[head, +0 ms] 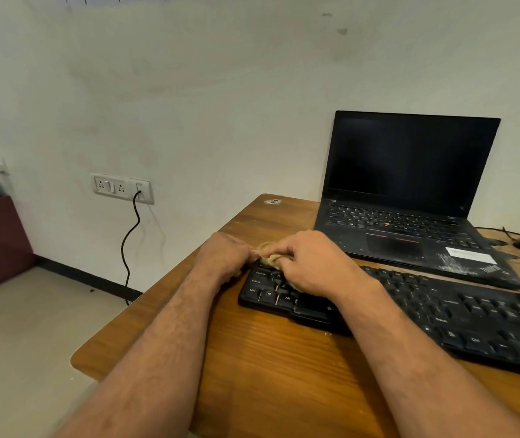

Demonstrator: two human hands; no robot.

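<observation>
A wooden desk (268, 358) fills the lower half of the view, under both forearms. Beyond the fingers and to their right stands an open black laptop (410, 191), its screen dark and its palm rest streaked with white dust. A long black keyboard (473, 317) lies in front of it and runs away to the right of the fingers. The left hand (224, 257) and the right hand (312, 263) meet over the keyboard's far left corner. Both sets of fingers are curled and pinch a small tan cloth (269, 252), bunched between them and pressed down just above the Caps Lock and Shift keys. The cleaning seems to be at an early stage: the cloth is working only this corner, and the keys to the right of the fingers and the dusty laptop look not yet wiped.
</observation>
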